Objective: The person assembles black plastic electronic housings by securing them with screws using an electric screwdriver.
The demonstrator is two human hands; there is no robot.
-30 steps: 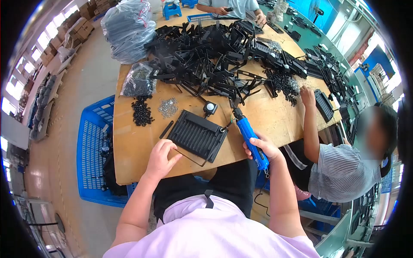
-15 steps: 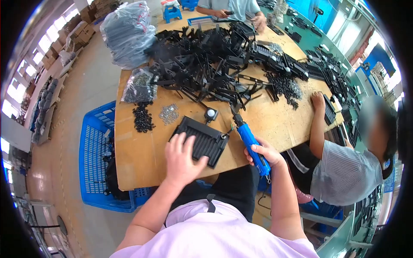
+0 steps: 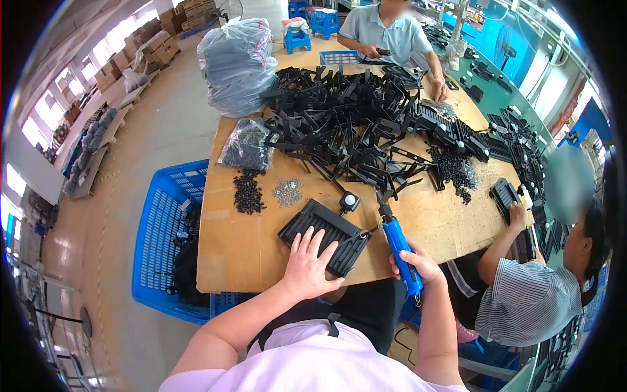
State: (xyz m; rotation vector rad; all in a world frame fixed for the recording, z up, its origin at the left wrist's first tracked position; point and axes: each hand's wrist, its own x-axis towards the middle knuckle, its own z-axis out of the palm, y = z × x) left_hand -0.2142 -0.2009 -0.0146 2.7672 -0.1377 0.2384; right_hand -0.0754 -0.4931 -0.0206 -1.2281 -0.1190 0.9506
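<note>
My left hand [image 3: 311, 262] lies with spread fingers on a black finned metal housing [image 3: 349, 251], which is flat on the table near its front edge. A small black sensor with a white dome [image 3: 349, 200] sits just behind the housing, joined by a short cable. My right hand [image 3: 420, 266] is wrapped round a blue electric screwdriver [image 3: 400, 249]. Its tip points away from me, towards a pile of black brackets [image 3: 353, 124], and is apart from the housing. Black screws [image 3: 249, 193] and silver washer-like parts [image 3: 287, 193] lie in small heaps left of the sensor.
A blue plastic crate [image 3: 149, 258] stands left of the table [image 3: 225, 261]. Grey bagged stacks [image 3: 238, 65] and a bag of small parts [image 3: 248, 145] are at the left. One co-worker [image 3: 529, 297] sits at the right; another person [image 3: 385, 32] works across the table.
The view has shifted, so the scene sits lower and further right. My left hand has slid towards the near edge of the housing. My right hand still holds the screwdriver.
</note>
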